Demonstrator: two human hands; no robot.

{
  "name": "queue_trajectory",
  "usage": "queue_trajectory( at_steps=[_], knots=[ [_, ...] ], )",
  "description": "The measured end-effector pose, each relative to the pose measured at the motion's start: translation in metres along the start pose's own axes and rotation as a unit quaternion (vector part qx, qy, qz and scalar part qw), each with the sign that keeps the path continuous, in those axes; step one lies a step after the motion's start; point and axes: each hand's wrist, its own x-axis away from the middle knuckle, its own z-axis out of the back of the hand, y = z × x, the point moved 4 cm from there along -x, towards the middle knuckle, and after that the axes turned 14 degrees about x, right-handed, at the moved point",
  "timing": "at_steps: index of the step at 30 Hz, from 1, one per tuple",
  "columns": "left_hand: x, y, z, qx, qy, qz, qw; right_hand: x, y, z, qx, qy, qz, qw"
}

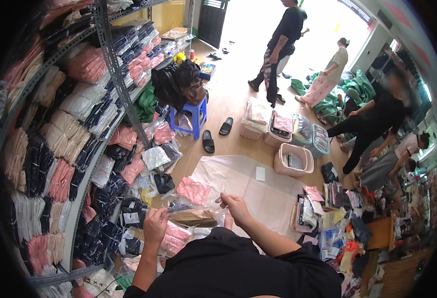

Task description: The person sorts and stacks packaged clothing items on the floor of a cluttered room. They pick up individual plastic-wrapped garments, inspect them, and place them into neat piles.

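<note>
A clear plastic bag (181, 206) stretches between my two hands, low in front of me. My left hand (155, 226) pinches its left end. At the other end, the fingers of my right hand (233, 205) are closed on the thin plastic, which is hard to make out there. Something dark shows in or behind the bag. Just beyond lies a pink packed garment (193, 189). Below the bag are a brown packet (194, 218) and another pink packed garment (175, 238), close to my left hand.
A pale sheet (228, 171) covers the floor ahead. Shelves (82, 203) of packed clothes rise on the left. Beyond stand a blue stool (196, 116) with black bags, slippers (208, 142) and several baskets (294, 169). Clothing piles lie right; several people stand or bend farther off.
</note>
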Motion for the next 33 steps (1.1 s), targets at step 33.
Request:
queue_trajectory(
  at_steps=[33],
  knots=[
    [0.013, 0.013, 0.091, 0.543, 0.213, -0.024, 0.812, 0.065, -0.167, -0.049, 0.269, -0.034, 0.67, 0.691]
  ],
)
